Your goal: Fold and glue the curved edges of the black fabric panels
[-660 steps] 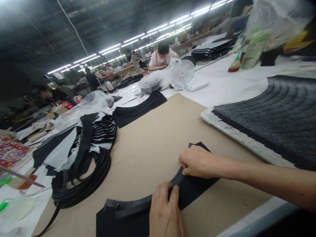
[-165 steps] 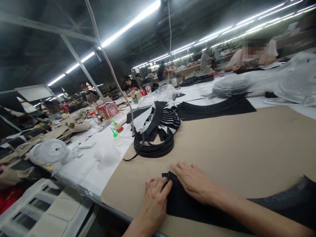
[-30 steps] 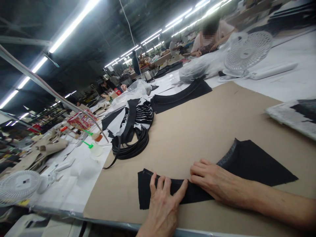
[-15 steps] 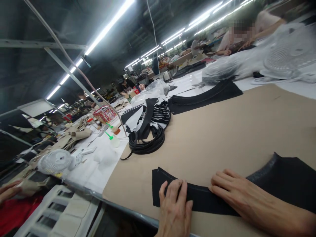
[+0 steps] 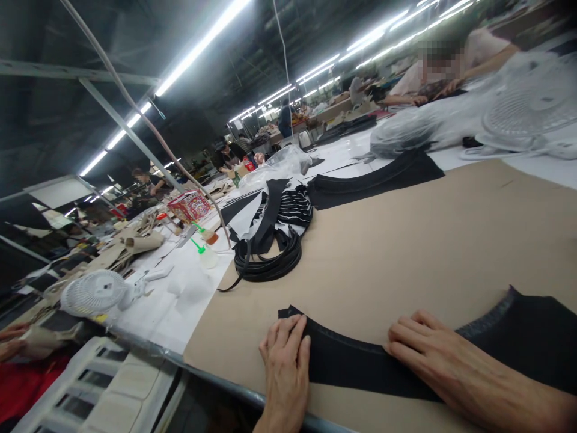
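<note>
A long black fabric piece [image 5: 347,367] with a curved upper edge lies on the tan sheet in front of me. My left hand [image 5: 285,355] is at its left end, fingers close together and bent over the folded edge, thumb alongside. Farther right, my right hand [image 5: 421,346] has its curled fingers together on the curved edge, and its thumb is hidden. The piece widens under and beyond my right forearm, where a greyish band runs along the edge. Past my hands are a coil of black strips [image 5: 270,270] and another curved black piece [image 5: 374,177].
The tan sheet [image 5: 406,240] covers much of the white table. Two green-tipped bottles [image 5: 206,255] and a small white fan [image 5: 94,293] are on the left. A plastic-wrapped fan [image 5: 532,108] stands at the back right. Co-workers sit at the left edge and far right.
My left hand has moved left to the end of the black fabric piece, and its spread fingers have drawn together. My right hand stays nearly in place on the edge.
</note>
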The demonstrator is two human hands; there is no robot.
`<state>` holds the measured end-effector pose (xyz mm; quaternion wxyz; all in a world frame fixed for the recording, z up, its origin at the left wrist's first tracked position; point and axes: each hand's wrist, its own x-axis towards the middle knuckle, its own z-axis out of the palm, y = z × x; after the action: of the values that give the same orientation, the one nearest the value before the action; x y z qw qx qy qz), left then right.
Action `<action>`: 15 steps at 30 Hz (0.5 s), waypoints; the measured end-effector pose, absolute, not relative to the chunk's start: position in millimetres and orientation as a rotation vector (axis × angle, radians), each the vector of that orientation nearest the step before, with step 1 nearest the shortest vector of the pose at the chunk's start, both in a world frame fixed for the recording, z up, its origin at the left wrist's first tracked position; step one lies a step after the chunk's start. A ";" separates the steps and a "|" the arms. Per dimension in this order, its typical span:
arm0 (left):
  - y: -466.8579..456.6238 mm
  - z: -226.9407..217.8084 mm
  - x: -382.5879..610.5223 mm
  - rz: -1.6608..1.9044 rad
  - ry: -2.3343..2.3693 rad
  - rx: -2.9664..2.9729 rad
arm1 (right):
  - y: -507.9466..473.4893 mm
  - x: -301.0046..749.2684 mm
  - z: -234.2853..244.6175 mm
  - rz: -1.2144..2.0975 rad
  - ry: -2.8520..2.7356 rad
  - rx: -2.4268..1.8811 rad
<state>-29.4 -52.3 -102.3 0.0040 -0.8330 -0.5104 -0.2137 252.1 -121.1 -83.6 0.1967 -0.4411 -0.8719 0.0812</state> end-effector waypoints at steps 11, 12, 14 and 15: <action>-39.3 -96.0 -36.3 -0.568 -1.292 -2.604 | -119.3 250.0 -83.5 0.228 -2.447 -1.264; -38.1 -95.1 -37.4 -0.567 -1.267 -2.599 | -119.6 249.0 -83.3 0.227 -2.450 -1.272; -35.5 -93.5 -40.5 -0.549 -1.235 -2.601 | -120.0 246.0 -83.2 0.220 -2.454 -1.282; -34.5 -92.9 -42.3 -0.535 -1.226 -2.606 | -120.1 244.4 -83.5 0.210 -2.452 -1.284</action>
<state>-42.3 -34.5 -92.9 0.1059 -0.8847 -0.4161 -0.1817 244.4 -120.1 -83.5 0.1817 -0.4549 -0.8686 0.0743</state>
